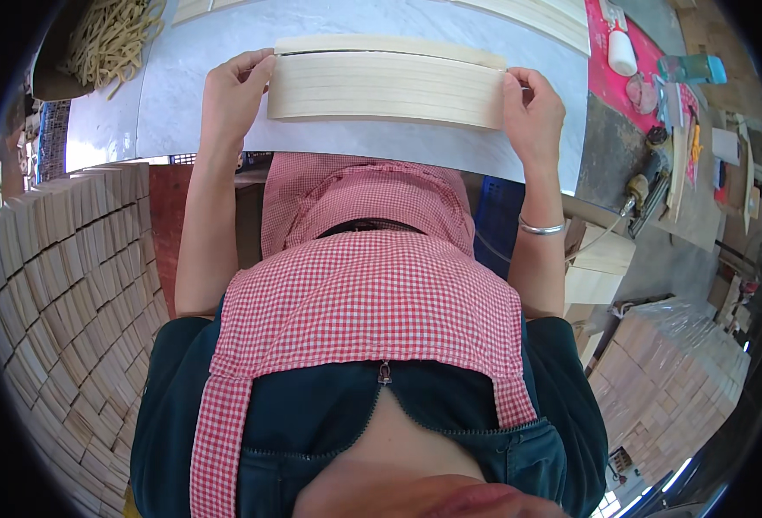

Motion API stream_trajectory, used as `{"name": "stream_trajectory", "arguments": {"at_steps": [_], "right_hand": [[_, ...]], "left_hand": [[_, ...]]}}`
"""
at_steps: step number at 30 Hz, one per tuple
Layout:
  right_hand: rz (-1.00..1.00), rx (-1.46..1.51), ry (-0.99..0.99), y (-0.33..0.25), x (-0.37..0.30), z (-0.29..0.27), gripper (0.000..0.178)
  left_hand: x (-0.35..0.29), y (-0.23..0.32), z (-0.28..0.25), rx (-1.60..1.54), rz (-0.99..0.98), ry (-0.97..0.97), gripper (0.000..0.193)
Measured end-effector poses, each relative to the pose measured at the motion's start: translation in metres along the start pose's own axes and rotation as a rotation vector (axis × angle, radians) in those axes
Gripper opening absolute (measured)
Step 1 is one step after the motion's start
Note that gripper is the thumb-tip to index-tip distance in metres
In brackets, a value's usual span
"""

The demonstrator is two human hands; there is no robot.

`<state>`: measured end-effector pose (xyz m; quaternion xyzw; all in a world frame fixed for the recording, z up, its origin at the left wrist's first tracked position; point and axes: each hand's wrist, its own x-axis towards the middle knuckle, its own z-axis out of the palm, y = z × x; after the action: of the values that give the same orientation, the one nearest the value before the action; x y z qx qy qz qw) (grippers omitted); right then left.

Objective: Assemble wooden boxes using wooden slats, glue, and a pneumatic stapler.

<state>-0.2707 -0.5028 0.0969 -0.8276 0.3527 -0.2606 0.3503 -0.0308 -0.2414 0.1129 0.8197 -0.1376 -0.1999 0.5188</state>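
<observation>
left hand and right hand: each found pinching one end of the pale board, thumb and fingers nearly together. board positioned crosswise over marbled table; narrow strip along far edge.

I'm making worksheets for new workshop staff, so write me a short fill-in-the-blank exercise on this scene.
1. The left hand holds the left end of the pale wood, and the right hand holds its ____ end.
2. The silver bracelet is worn on the ____ arm.
3. The apron is checked in red and ____.
4. The white bottle is on a ____ sheet.

Missing words: right; right; white; pink.
</observation>
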Motion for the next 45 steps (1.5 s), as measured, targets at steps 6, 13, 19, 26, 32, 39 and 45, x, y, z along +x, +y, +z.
{"name": "stream_trajectory", "arguments": {"at_steps": [6,13,19,26,32,39,45], "right_hand": [[-0.043,-0.049,0.028,0.000,-0.003,0.003,0.019],[0.038,0.010,0.048,-0.004,-0.010,0.003,0.019],[0.055,-0.022,0.073,-0.008,-0.014,0.003,0.018],[0.052,0.012,0.133,-0.008,-0.016,0.008,0.017],[0.108,0.046,0.148,-0.008,-0.016,0.011,0.016],[0.089,0.013,0.216,-0.004,-0.016,0.019,0.014],[0.075,-0.003,0.244,-0.004,-0.017,0.021,0.012]], "left_hand": [[-0.003,-0.003,0.004,-0.020,0.014,0.029,0.032],[-0.015,-0.008,0.009,-0.113,-0.061,0.081,0.030],[-0.019,-0.005,0.010,-0.090,-0.088,0.116,0.029],[-0.021,-0.004,0.013,0.031,-0.052,0.172,0.029],[-0.021,-0.005,0.014,0.046,-0.035,0.167,0.028],[-0.023,-0.005,0.016,0.038,-0.027,0.178,0.028],[-0.023,-0.004,0.018,0.055,-0.004,0.184,0.027]]}}
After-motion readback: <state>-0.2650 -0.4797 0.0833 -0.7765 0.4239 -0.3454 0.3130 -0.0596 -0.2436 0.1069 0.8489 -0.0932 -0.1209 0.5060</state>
